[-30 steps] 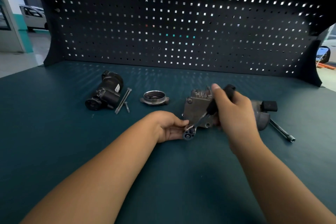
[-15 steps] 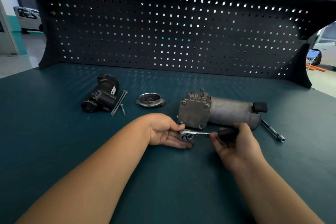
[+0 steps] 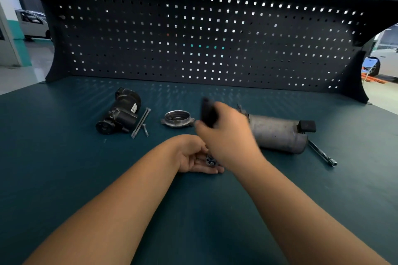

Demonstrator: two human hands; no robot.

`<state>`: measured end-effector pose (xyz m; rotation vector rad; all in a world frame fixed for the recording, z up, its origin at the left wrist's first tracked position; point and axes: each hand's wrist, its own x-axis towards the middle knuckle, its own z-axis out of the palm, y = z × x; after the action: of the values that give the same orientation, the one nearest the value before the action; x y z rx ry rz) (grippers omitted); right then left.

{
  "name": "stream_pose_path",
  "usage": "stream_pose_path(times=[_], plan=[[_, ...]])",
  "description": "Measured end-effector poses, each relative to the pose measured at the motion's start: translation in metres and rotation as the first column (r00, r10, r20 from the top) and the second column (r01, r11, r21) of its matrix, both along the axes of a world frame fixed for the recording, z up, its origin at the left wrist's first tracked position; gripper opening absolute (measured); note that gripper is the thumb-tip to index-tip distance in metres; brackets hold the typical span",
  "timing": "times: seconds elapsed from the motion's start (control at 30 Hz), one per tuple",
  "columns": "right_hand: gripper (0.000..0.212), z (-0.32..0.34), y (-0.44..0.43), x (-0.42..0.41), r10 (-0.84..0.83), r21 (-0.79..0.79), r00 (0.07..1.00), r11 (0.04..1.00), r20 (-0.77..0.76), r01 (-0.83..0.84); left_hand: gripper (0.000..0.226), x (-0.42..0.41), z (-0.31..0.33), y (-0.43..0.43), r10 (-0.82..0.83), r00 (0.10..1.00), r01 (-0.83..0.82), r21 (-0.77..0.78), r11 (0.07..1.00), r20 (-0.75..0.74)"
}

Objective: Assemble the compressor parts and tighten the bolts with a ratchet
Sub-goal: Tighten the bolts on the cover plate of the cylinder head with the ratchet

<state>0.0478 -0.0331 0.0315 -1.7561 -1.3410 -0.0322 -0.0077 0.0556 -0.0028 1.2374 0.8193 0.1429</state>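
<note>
Your right hand [image 3: 228, 135] is gripping the ratchet [image 3: 207, 113] by its black handle, fingers curled round it. The handle is standing steeply upward, and motion blur is softening both. The ratchet's drive end is sitting low, against the fingers of your left hand [image 3: 192, 155]. That hand is lying on its side on the bench [image 3: 64, 178], palm turned toward the right hand and fingers nearly straight. Your forearms are reaching in from the near edge.

Just behind the right hand, the grey cylinder [image 3: 277, 133] is lying on its side, its left end hidden by the hand. A black plug [image 3: 307, 126] is sitting at its right end, and a thin rod [image 3: 322, 154] is lying just beyond. To the left, a round metal cover [image 3: 177, 118] is resting open side up. Farther left are the bolts [image 3: 141, 122] and then the black motor [image 3: 120, 114].

The bench is covered in dark teal. A black pegboard [image 3: 193, 38] is closing off the back. White cars [image 3: 32, 23] are showing past both ends.
</note>
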Motion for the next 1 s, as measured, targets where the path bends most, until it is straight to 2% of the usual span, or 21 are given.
stream_pose_path(times=[0.03, 0.1, 0.13, 0.2, 0.27, 0.33, 0.37, 0.43, 0.47, 0.53, 0.6, 0.63, 0.7, 0.73, 0.77, 0.8, 0.87, 0.93, 0.97, 1.0], plan=[[0.014, 0.003, 0.008, -0.005, 0.039, -0.065, 0.994, 0.997, 0.105, -0.033, 0.063, 0.001, -0.001, -0.002, 0.063, 0.996, -0.066, 0.046, 0.997, 0.064], [0.014, 0.005, 0.019, -0.011, 0.153, -0.180, 0.963, 0.977, 0.220, -0.114, 0.083, 0.000, -0.001, -0.010, 0.198, 0.959, -0.219, 0.091, 0.971, 0.202], [0.015, 0.006, 0.022, -0.011, 0.192, -0.212, 0.953, 0.967, 0.235, -0.142, 0.086, 0.000, -0.002, -0.011, 0.222, 0.946, -0.248, 0.083, 0.965, 0.238], [0.023, 0.007, 0.021, -0.004, 0.200, -0.178, 0.960, 0.970, 0.199, -0.165, 0.068, 0.002, -0.006, -0.003, 0.159, 0.968, -0.174, 0.063, 0.983, 0.191], [0.031, 0.006, 0.014, 0.007, 0.117, -0.051, 0.989, 0.992, 0.086, -0.113, 0.043, 0.003, -0.005, 0.003, 0.034, 0.999, -0.034, 0.007, 0.999, 0.035], [0.026, -0.003, 0.001, 0.022, 0.000, 0.124, 0.986, 0.992, -0.166, 0.021, 0.029, 0.003, -0.005, 0.007, -0.038, 0.998, 0.036, -0.037, 0.999, -0.043], [0.020, -0.009, -0.006, 0.029, -0.037, 0.180, 0.948, 0.979, -0.316, 0.099, 0.026, 0.005, -0.006, 0.009, -0.043, 0.998, 0.041, -0.052, 0.998, -0.044], [0.009, -0.023, -0.021, 0.041, -0.044, 0.233, 0.820, 0.949, -0.571, 0.213, 0.023, 0.007, -0.008, 0.009, -0.053, 0.998, 0.050, -0.073, 0.996, -0.034], [0.007, -0.030, -0.027, 0.045, -0.009, 0.250, 0.722, 0.935, -0.692, 0.252, 0.022, 0.007, -0.009, 0.009, -0.059, 0.998, 0.056, -0.085, 0.995, -0.032], [0.009, -0.040, -0.035, 0.049, 0.091, 0.262, 0.463, 0.911, -0.882, 0.319, 0.023, 0.007, -0.010, 0.010, -0.074, 0.997, 0.070, -0.102, 0.992, -0.032], [0.007, -0.046, -0.038, 0.051, 0.134, 0.213, 0.226, 0.903, -0.965, 0.374, 0.022, 0.006, -0.010, 0.011, -0.082, 0.996, 0.079, -0.107, 0.991, -0.025], [0.008, -0.048, -0.039, 0.051, 0.138, 0.183, 0.141, 0.902, -0.980, 0.390, 0.021, 0.005, -0.009, 0.010, -0.077, 0.997, 0.074, -0.110, 0.991, -0.023], [0.013, -0.050, -0.039, 0.051, 0.147, 0.159, 0.060, 0.898, -0.987, 0.411, 0.020, 0.005, -0.008, 0.008, -0.066, 0.997, 0.062, -0.108, 0.992, -0.031], [0.012, -0.049, -0.039, 0.050, 0.154, 0.171, 0.076, 0.894, -0.985, 0.415, 0.021, 0.005, -0.007, 0.008, -0.060, 0.998, 0.055, -0.104, 0.993, -0.038], [0.010, -0.047, -0.038, 0.047, 0.156, 0.198, 0.133, 0.890, -0.979, 0.411, 0.021, 0.006, -0.007, 0.007, -0.054, 0.998, 0.049, -0.098, 0.994, -0.045], [0.008, -0.045, -0.037, 0.044, 0.148, 0.232, 0.231, 0.888, -0.962, 0.397, 0.021, 0.006, -0.007, 0.007, -0.049, 0.997, 0.044, -0.093, 0.995, -0.051], [0.006, -0.037, -0.033, 0.036, 0.094, 0.284, 0.494, 0.902, -0.864, 0.325, 0.021, 0.007, -0.007, 0.006, -0.036, 0.998, 0.032, -0.083, 0.996, -0.050], [0.008, -0.027, -0.025, 0.028, -0.002, 0.270, 0.771, 0.936, -0.637, 0.226, 0.021, 0.005, -0.006, 0.006, -0.027, 0.999, 0.024, -0.074, 0.997, -0.040], [0.013, -0.020, -0.020, 0.024, -0.044, 0.243, 0.886, 0.954, -0.462, 0.174, 0.023, 0.004, -0.005, 0.005, -0.027, 0.999, 0.024, -0.064, 0.998, -0.037], [0.016, -0.014, -0.015, 0.019, -0.054, 0.201, 0.959, 0.973, -0.278, 0.113, 0.026, 0.003, -0.004, 0.004, -0.026, 0.999, 0.025, -0.044, 0.999, -0.038]])
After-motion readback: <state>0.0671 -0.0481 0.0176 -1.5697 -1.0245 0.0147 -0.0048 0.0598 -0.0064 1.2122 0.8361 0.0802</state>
